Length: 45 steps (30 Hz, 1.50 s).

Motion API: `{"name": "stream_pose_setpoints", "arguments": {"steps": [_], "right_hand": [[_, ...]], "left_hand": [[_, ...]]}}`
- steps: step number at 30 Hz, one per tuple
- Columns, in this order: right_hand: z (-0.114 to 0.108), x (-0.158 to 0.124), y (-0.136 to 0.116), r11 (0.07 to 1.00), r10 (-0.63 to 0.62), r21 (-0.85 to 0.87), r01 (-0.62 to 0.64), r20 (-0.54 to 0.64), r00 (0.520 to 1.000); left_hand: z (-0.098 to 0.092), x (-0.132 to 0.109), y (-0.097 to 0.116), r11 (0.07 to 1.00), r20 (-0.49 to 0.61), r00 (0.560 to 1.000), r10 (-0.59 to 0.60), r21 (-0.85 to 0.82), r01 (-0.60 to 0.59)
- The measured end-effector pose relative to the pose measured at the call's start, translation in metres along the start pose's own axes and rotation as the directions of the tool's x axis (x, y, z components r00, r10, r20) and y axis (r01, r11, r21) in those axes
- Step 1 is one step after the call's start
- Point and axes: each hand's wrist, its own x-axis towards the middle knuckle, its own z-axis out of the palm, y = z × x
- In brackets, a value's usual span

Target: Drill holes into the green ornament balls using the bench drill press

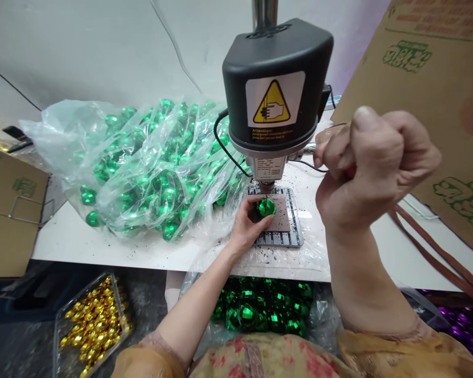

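Note:
My left hand (247, 223) grips a shiny green faceted ball (266, 207) on the ribbed metal base plate (291, 237), right under the spindle of a small bench drill press (274, 94). My right hand (372, 163) is raised beside the machine's head, closed in a fist around a lever handle that is mostly hidden; a hint of red shows between the fingers. The drill tip sits just above the ball.
A clear plastic bag of green balls (150, 163) lies left of the machine on the white table (102, 244). More green balls (260, 307) fill a bag below the edge. A tray of gold balls (92, 323) sits lower left. Cardboard boxes (437, 105) stand right and left.

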Motion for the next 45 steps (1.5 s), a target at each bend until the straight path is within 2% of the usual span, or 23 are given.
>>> {"name": "stream_pose_setpoints", "arguments": {"steps": [3,5,7,8,10,11,12,13,14,16,17,19,22,25,27,31,33,35,37,38,42,45], "right_hand": [[0.003,0.008,0.0,0.999,0.025,0.048,-0.024,-0.008,1.0],[0.004,0.009,0.003,0.994,0.017,0.109,-0.015,-0.023,1.0],[0.004,0.008,0.005,0.99,0.011,0.137,-0.006,-0.034,0.999],[0.004,0.008,0.006,0.989,0.006,0.147,-0.001,-0.034,0.999],[0.004,0.007,0.008,0.988,-0.007,0.156,0.01,-0.02,1.0],[0.004,0.007,0.008,0.987,-0.022,0.158,0.024,-0.017,1.0],[0.004,0.007,0.008,0.987,-0.037,0.159,0.039,-0.014,0.999],[0.004,0.007,0.009,0.987,-0.045,0.151,0.047,-0.016,0.999],[0.004,0.007,0.009,0.988,-0.048,0.147,0.05,-0.017,0.999],[0.005,0.007,0.009,0.987,-0.047,0.155,0.049,-0.02,0.999],[0.005,0.007,0.009,0.985,-0.043,0.165,0.047,-0.024,0.999],[0.005,0.007,0.008,0.981,-0.048,0.184,0.054,-0.038,0.998],[0.005,0.006,0.004,0.989,-0.015,0.144,0.02,-0.04,0.999],[0.006,0.004,0.0,0.997,0.05,0.067,-0.048,-0.037,0.998],[0.006,0.003,-0.001,0.998,0.038,0.061,-0.035,-0.043,0.998],[0.004,0.005,0.007,0.987,-0.058,0.146,0.061,-0.027,0.998],[0.003,0.005,0.01,0.985,-0.064,0.159,0.066,-0.019,0.998],[0.002,0.004,0.011,0.988,-0.048,0.145,0.051,-0.022,0.999],[0.002,0.003,0.01,0.991,-0.035,0.128,0.04,-0.037,0.999],[0.002,0.003,0.01,0.992,-0.031,0.118,0.036,-0.044,0.999],[0.0,0.001,0.005,0.997,0.0,0.08,0.002,-0.033,0.999],[-0.001,0.001,0.005,0.998,0.014,0.067,-0.013,-0.009,1.0]], "left_hand": [[-0.004,-0.017,0.017,0.991,-0.107,0.993,0.045,0.131,-0.03],[-0.009,-0.038,0.031,0.983,-0.059,0.997,0.058,0.179,-0.047],[-0.014,-0.063,0.044,0.979,0.148,0.987,0.055,0.185,-0.082],[-0.016,-0.076,0.048,0.977,0.287,0.957,0.053,0.183,-0.109],[-0.021,-0.094,0.053,0.969,0.524,0.849,0.071,0.165,-0.183],[-0.024,-0.098,0.053,0.962,0.581,0.809,0.083,0.164,-0.216],[-0.028,-0.098,0.052,0.953,0.585,0.806,0.094,0.181,-0.243],[-0.034,-0.092,0.05,0.94,0.538,0.837,0.103,0.222,-0.258],[-0.04,-0.082,0.046,0.921,0.448,0.887,0.109,0.29,-0.259],[-0.056,-0.051,0.038,0.844,0.215,0.97,0.118,0.492,-0.212],[-0.064,-0.033,0.033,0.777,0.125,0.984,0.124,0.604,-0.175],[-0.078,0.003,0.022,0.61,0.053,0.996,0.078,0.787,-0.09],[-0.089,0.039,0.005,0.545,0.011,0.999,0.042,0.838,-0.033],[-0.09,0.054,-0.012,0.534,-0.033,0.999,0.025,0.846,0.015],[-0.091,0.057,-0.019,0.567,-0.064,0.998,0.014,0.823,0.045],[-0.096,0.056,-0.016,0.758,-0.089,0.995,0.051,0.653,0.02],[-0.094,0.051,-0.011,0.819,-0.069,0.995,0.067,0.574,-0.015],[-0.089,0.044,-0.007,0.867,0.002,0.999,0.046,0.497,-0.041],[-0.082,0.036,-0.006,0.907,0.057,0.998,0.019,0.42,-0.041],[-0.079,0.033,-0.006,0.918,0.05,0.999,0.005,0.395,-0.025],[-0.069,0.025,-0.003,0.953,-0.117,0.993,0.001,0.302,0.034],[-0.058,0.021,0.004,0.979,-0.09,0.994,0.059,0.201,-0.04]]}}
